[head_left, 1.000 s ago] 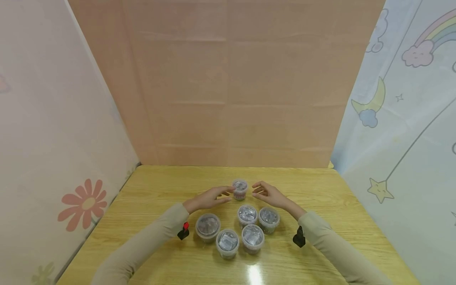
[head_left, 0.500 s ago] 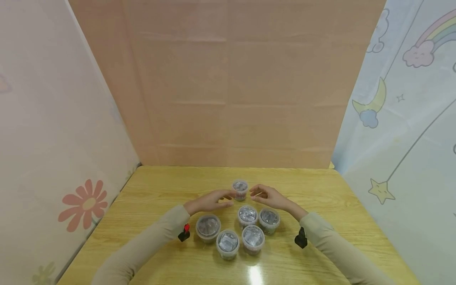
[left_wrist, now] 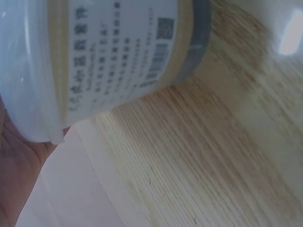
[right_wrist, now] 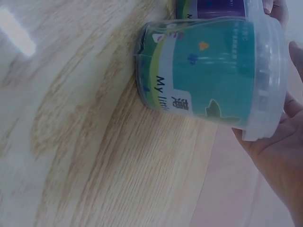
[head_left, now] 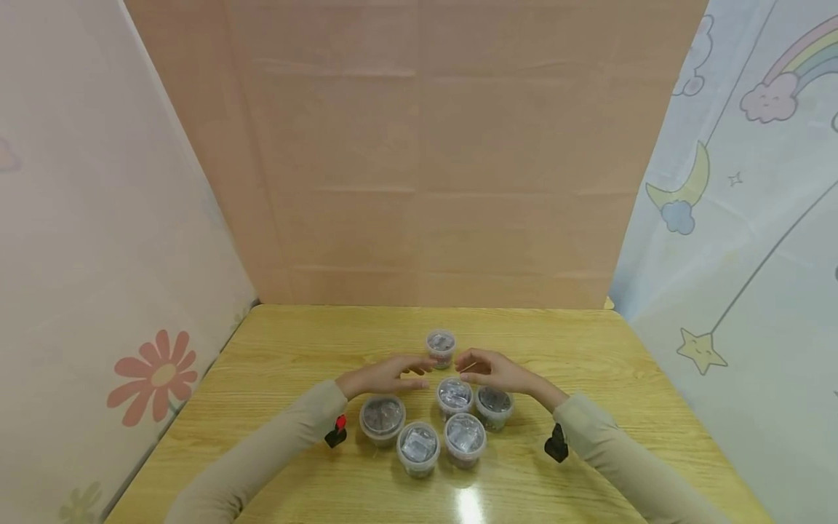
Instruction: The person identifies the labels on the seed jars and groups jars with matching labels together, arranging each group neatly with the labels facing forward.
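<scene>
My left hand [head_left: 393, 373] hovers over the table with its fingers loosely stretched, pointing toward the back tub [head_left: 441, 342]. Facing it, my right hand [head_left: 494, 370] has softly bent fingers and holds nothing. Just below the right fingertips stands the middle tub [head_left: 455, 397], with the right tub [head_left: 495, 405] beside it. A lidded tub [left_wrist: 118, 56] with a printed label and a QR code fills the left wrist view. A teal-labelled tub [right_wrist: 213, 71] stands before the right hand in the right wrist view, partly covering a purple tub [right_wrist: 220, 8].
Nearer the person stand a wide left tub [head_left: 382, 416], a front tub [head_left: 418, 445] and another tub [head_left: 465, 437]. They share a wooden table [head_left: 294, 335]. A tan backdrop [head_left: 419, 182] rises behind, with printed curtains [head_left: 65, 255] at both sides.
Both hands have drawn back a little toward the person, and the right one has shifted slightly left. The tubs stand in the same places.
</scene>
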A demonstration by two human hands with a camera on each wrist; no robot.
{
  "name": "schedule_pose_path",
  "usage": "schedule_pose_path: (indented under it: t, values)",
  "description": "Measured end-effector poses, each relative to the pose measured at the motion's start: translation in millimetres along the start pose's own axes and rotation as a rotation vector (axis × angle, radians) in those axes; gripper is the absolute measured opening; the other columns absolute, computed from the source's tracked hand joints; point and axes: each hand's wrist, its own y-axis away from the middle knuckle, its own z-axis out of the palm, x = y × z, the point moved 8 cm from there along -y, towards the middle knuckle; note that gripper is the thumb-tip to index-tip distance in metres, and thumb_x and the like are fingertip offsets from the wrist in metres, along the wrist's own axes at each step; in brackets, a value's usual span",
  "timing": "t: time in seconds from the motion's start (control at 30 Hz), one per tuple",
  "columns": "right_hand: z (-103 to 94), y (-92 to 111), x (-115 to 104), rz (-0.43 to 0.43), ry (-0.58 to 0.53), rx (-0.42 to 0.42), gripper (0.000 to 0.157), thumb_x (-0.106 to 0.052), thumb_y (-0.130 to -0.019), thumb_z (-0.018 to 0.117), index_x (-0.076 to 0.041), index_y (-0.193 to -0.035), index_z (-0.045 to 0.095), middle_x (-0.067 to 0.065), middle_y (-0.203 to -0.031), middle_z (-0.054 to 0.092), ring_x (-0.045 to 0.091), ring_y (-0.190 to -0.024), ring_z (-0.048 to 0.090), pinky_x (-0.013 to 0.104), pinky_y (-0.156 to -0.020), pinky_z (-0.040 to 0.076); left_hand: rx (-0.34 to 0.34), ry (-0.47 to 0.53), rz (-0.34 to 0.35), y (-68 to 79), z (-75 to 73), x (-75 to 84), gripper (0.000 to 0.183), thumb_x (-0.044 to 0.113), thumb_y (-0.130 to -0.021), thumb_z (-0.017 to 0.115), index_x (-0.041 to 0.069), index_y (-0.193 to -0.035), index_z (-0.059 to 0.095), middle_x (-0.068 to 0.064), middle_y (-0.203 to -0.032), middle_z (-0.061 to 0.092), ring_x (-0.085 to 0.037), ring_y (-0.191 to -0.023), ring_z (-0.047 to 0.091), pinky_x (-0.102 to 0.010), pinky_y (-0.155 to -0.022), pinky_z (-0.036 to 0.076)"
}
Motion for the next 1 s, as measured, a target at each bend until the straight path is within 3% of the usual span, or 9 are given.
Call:
schedule_pose_path:
  t: [0.4,0.7,1.0]
  values:
    - [6.9,8.4,2.1,0.048,0.015,-0.042,0.047,-0.02,-0.093,0.058,0.003,-0.131,0.045,0.014,-0.125,0.055,0.032,-0.114,0.055,0.034,-0.094,0.048,-0.062,0.024,-0.036,-2.7,8.6,0.3,0.054,0.036,-0.096,0.049,0.008,-0.141,0.039,-0.012,-0.129,0.055,-0.018,-0.113,0.055,-0.027,-0.093,0.046]
    - [14.5,10.4,3.5,0.073,0.043,-0.098,0.046,-0.026,-0.092,0.059,-0.008,-0.133,0.047,0.006,-0.13,0.053,0.024,-0.116,0.053,0.032,-0.095,0.046,-0.081,0.034,-0.042,-1.0,14.0,1.3,0.057,0.041,-0.095,0.05,0.011,-0.142,0.038,-0.007,-0.128,0.056,-0.016,-0.112,0.056,-0.033,-0.095,0.047]
    - [17.5,9.8,3.9,0.092,0.07,-0.121,0.055,-0.027,-0.087,0.066,-0.009,-0.136,0.045,0.006,-0.13,0.054,0.029,-0.118,0.052,0.043,-0.096,0.045,-0.087,0.062,-0.042,0.1,21.6,-0.4,0.057,0.044,-0.092,0.053,0.023,-0.142,0.036,0.001,-0.126,0.056,-0.013,-0.112,0.055,-0.028,-0.093,0.047]
